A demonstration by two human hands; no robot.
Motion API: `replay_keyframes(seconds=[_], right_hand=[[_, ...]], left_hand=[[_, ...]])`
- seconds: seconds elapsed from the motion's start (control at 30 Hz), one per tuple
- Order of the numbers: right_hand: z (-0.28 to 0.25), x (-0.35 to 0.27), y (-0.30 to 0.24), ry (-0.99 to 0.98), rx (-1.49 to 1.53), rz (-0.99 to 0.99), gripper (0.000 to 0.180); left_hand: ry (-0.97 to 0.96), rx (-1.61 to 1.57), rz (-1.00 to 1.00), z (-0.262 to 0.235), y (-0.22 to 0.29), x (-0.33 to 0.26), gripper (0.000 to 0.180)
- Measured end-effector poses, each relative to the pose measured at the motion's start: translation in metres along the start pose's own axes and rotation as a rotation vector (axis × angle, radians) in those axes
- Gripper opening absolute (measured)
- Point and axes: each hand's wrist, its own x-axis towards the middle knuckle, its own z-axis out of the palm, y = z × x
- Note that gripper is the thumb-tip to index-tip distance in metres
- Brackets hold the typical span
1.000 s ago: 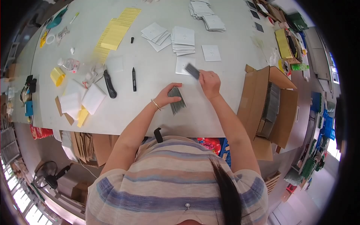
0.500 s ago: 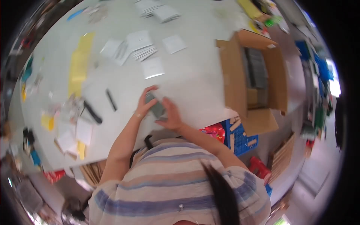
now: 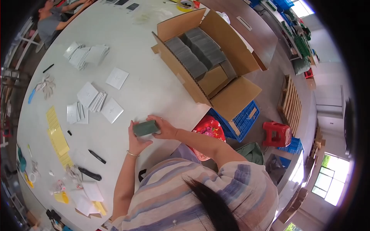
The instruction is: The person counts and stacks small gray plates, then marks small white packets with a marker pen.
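Between my two hands is a small grey-green rectangular block [image 3: 145, 129], just above the table near its front edge. My left hand [image 3: 137, 144] closes on the block's left end, thumb at the near side. At the other end, my right hand [image 3: 167, 129] grips it with fingers and thumb. Whether the block is one piece or a stack of thin pieces I cannot tell. Beyond it to the right, an open cardboard box [image 3: 178, 80] holds rows of grey, thin, flat pieces [image 3: 204, 45] in its far part. White square packets [image 3: 113, 110] lie just left of my hands.
More white packets [image 3: 86, 54] lie farther back. On the left are a yellow strip [image 3: 58, 133], a black pen [image 3: 97, 156] and a black-handled cutter [image 3: 89, 173]. A blue crate [image 3: 246, 119] stands under the box, with a red stool [image 3: 276, 134] beyond. A person [image 3: 52, 25] is at the far left.
My view has swung to the right, bringing the box's contents into sight. The block, tilted before, now lies nearly level across both hands, with the right hand at its right end.
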Motion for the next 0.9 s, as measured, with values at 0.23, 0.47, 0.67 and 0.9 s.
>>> replay_keyframes(seconds=[0.23,0.47,0.67,0.9], right_hand=[[0.003,0.007,-0.005,-0.013,-0.096,0.144,0.073],[-0.143,0.000,-0.181,-0.041,0.170,0.602,0.098],[-0.299,0.010,-0.228,0.182,-0.413,0.168,0.064],[-0.337,0.036,-0.129,-0.344,-0.957,0.056,0.056]], left_hand=[[-0.051,0.252,-0.210,-0.019,-0.006,0.008,0.111],[-0.196,-0.120,-0.096,0.059,0.155,0.042,0.129],[-0.218,-0.148,0.165,0.064,0.186,0.066,0.114],[0.043,-0.030,-0.129,0.021,0.155,0.026,0.068]])
